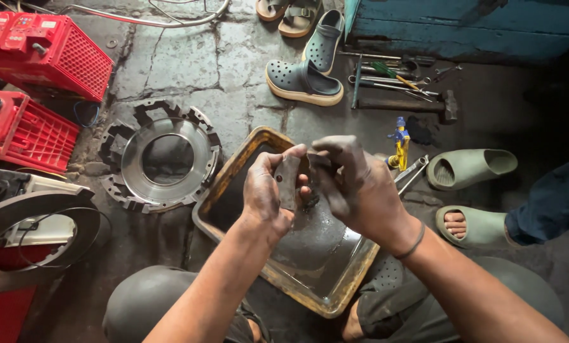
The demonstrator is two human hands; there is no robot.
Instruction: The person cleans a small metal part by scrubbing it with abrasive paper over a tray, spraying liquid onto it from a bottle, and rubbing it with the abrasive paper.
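The work surface is a cracked, oil-stained concrete floor (189, 63), dark with grime and lit from above. A rusted rectangular metal tray (335, 298) sits on the floor between the person's knees, set diagonally, its bottom wet with dark fluid.

Both hands are held above the tray's far corner. The left hand (265, 194) is closed around a small flat metal plate (289, 181), dark grey with a hole near its upper edge, held upright between thumb and fingers. The right hand (354, 184) is closed with its fingertips pinched at the right edge of the same plate; whether it holds a separate small part cannot be determined. Both hands are blackened with grease. A thin band circles the right wrist.

Left of the tray, just beside its rim, a round clutch pressure plate (160, 155) lies flat on the floor. At the floor's left edge stand red vehicle batteries (43, 51), with a large steel disc (17, 235) below them.

Beyond the tray lie grey clogs (303, 79), loose hand tools and a hammer (424, 105) at the base of a blue painted wall (462, 25). A yellow and blue tool (400, 143) and a wrench (411, 173) lie right of the tray. Another person's foot in a green slide sandal (468, 225) rests at the right.
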